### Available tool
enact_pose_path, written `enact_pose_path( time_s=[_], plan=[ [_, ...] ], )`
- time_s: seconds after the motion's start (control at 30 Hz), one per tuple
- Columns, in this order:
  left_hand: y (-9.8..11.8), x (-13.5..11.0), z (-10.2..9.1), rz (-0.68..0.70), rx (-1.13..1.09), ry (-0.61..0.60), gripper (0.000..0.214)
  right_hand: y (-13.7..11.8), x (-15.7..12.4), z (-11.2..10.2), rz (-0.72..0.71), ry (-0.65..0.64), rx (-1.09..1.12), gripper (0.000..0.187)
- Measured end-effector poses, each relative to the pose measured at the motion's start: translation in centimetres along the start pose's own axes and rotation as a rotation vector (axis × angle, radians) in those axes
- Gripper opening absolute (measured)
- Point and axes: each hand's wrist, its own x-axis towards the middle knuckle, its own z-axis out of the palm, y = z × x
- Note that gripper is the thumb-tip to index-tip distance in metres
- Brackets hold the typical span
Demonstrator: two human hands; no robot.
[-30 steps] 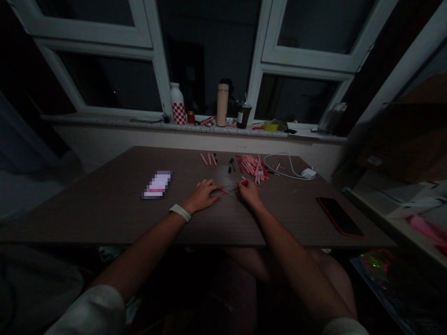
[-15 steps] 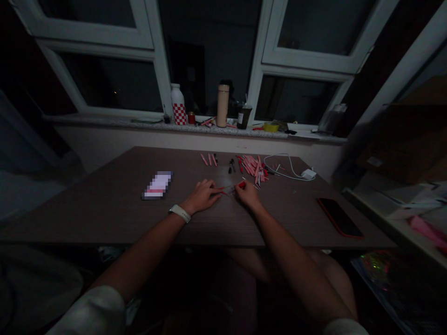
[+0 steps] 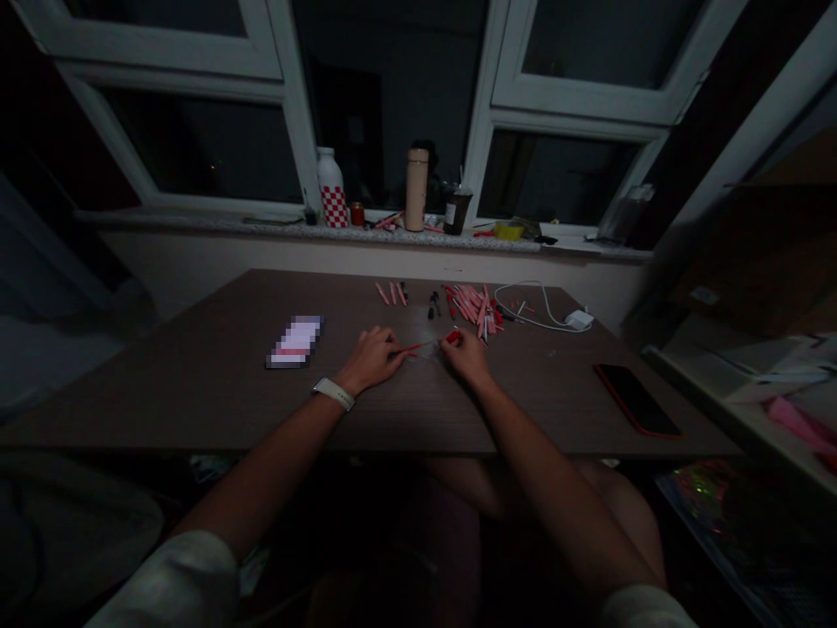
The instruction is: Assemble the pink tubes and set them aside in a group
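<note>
My left hand (image 3: 374,359), with a pale watch strap on its wrist, pinches a thin red-ended stick like a pen refill (image 3: 413,348) between thumb and fingertips. The stick points right, towards my other hand. A second thin reddish piece shows faintly just below it. My right hand (image 3: 466,356) is closed around a small red piece (image 3: 452,337) that looks like a pen cap; its far end is hidden by the fingers. Just beyond lies a heap of pink pen parts (image 3: 472,305). Dark caps (image 3: 432,307) and several pink pen barrels (image 3: 392,293) lie further left.
A lit phone (image 3: 296,342) lies left on the brown table (image 3: 215,401), and a dark red-edged phone (image 3: 636,401) lies right. A white charger (image 3: 579,320) with cable is at the back right. Bottles, including a beige flask (image 3: 417,190), stand on the windowsill.
The view has tilted slightly, so the table sits a little higher. Both hands stay nearly in place with their pieces; the thin red pieces at my left fingertips have shifted slightly.
</note>
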Motion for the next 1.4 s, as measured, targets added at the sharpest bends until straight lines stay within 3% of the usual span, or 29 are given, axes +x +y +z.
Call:
enact_pose_path(
  time_s=[0.37, 0.5, 0.93, 1.2, 1.4],
  plan=[
    [-0.8, -0.1, -0.2, -0.159, 0.021, 0.147, 0.036, -0.1, -0.4, -0.6, -0.220, -0.013, -0.149, 0.012],
    [-0.8, -0.1, 0.0, -0.161, 0.025, 0.144, 0.035, -0.3, -0.3, -0.6, -0.248, -0.041, -0.208, 0.010],
    [-0.8, 0.4, 0.8, -0.054, -0.069, 0.074, 0.027, 0.4, -0.3, -0.3, -0.186, -0.181, -0.253, 0.015],
    [-1.2, 1.0, 1.4, -0.047, -0.089, 0.039, 0.026, 0.4, -0.1, -0.2, -0.162, -0.201, -0.294, 0.015],
    [-0.9, 1.2, 1.3, -0.078, -0.105, 0.018, 0.025, 0.2, -0.3, -0.4, -0.160, -0.174, -0.259, 0.027]
  ],
)
